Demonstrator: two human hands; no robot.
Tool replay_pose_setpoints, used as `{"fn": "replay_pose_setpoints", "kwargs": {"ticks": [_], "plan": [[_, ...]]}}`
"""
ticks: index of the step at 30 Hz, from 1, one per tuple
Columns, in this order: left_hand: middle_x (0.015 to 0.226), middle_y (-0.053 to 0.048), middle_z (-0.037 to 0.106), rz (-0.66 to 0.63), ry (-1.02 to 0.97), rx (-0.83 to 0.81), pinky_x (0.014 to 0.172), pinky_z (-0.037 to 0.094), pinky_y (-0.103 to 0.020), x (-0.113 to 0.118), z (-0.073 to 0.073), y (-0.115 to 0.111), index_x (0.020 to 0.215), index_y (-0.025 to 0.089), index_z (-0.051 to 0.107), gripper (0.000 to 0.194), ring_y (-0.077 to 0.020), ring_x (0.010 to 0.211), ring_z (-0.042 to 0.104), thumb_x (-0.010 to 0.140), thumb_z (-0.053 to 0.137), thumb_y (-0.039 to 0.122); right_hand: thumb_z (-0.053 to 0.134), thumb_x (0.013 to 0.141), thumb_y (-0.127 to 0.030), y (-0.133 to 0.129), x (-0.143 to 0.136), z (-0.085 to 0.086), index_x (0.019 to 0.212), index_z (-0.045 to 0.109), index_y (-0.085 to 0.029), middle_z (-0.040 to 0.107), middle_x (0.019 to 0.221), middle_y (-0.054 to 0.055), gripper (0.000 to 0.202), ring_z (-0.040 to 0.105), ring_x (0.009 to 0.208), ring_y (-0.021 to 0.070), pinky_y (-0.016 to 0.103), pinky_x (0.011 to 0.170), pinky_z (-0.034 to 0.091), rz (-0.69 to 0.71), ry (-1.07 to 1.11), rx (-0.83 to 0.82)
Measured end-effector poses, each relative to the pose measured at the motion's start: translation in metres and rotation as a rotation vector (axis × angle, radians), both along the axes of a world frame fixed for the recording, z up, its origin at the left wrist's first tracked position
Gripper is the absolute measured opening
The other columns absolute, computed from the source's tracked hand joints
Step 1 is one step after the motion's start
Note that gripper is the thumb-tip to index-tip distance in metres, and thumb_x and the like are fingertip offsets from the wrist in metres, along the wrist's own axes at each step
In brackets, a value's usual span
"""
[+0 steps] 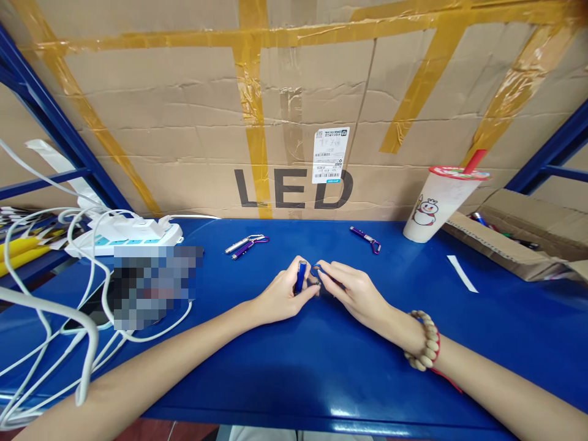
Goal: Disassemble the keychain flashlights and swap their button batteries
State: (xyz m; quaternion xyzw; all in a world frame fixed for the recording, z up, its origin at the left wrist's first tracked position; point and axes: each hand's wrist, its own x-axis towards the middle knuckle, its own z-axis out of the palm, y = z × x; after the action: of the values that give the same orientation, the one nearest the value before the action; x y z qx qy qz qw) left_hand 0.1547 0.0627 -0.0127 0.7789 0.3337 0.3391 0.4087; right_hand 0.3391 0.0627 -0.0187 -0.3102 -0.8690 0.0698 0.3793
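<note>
Single view, head-worn: looks from above the near edge of a glossy blue flat-topped table, facing forward and tilted down. Wide coverage, near edge low in frame, far edge about mid-height; a tall brown cardboard box with yellow tape fills the top behind it. Close range on the bare left hand and bare right hand, near centre, forearms entering from lower corners. Slanted blue frame posts show at both sides.
</note>
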Motion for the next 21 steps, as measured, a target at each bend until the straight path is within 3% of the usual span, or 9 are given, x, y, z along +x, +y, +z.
{"fn": "replay_pose_setpoints", "kwargs": {"ticks": [3,8,14,18,21], "plan": [[0.074,0.002,0.056,-0.003,0.005,0.005,0.063,0.044,-0.025,0.000,-0.001,0.000,0.081,0.022,0.029,0.023,-0.0108,0.062,0.053,0.084,0.052,0.026,0.037,0.097,-0.031,0.001,0.001,-0.001,0.100,0.060,-0.013,0.059,0.077,0.006,0.029,0.055,0.065,0.0147,0.026,0.063,0.047,-0.036,0.004,-0.005],[0.088,0.000,0.056,0.103,-0.014,0.057,0.064,0.044,-0.023,0.001,0.000,0.000,0.081,0.022,0.029,0.023,-0.0081,0.062,0.049,0.084,0.051,0.027,0.039,0.096,-0.029,0.007,0.006,-0.007,0.111,0.058,-0.011,0.065,0.092,0.010,0.030,0.062,0.082,0.0199,0.032,0.075,0.050,-0.186,-0.103,-0.037],[0.087,0.001,0.054,0.142,-0.004,0.036,0.060,0.042,-0.022,0.002,0.005,-0.002,0.081,0.022,0.030,0.021,-0.0069,0.060,0.048,0.084,0.050,0.026,0.043,0.094,-0.026,0.012,0.012,-0.012,0.108,0.064,-0.010,0.065,0.080,0.009,0.030,0.062,0.077,0.0236,0.036,0.068,0.052,-0.320,-0.330,-0.078],[0.087,0.002,0.054,0.136,0.003,0.020,0.056,0.040,-0.020,0.002,0.004,-0.002,0.083,0.022,0.031,0.020,-0.0059,0.057,0.046,0.084,0.050,0.026,0.045,0.093,-0.026,0.010,0.013,-0.009,0.108,0.065,-0.015,0.062,0.088,0.009,0.027,0.059,0.080,0.0225,0.036,0.070,0.051,-0.365,-0.342,-0.016],[0.087,0.002,0.054,0.129,0.007,0.039,0.056,0.040,-0.020,0.001,0.002,0.000,0.083,0.022,0.031,0.020,-0.0061,0.057,0.047,0.084,0.051,0.026,0.044,0.093,-0.027,0.005,0.011,-0.003,0.112,0.062,-0.021,0.059,0.098,0.008,0.027,0.058,0.088,0.0195,0.033,0.076,0.051,-0.302,-0.204,0.004]]}}
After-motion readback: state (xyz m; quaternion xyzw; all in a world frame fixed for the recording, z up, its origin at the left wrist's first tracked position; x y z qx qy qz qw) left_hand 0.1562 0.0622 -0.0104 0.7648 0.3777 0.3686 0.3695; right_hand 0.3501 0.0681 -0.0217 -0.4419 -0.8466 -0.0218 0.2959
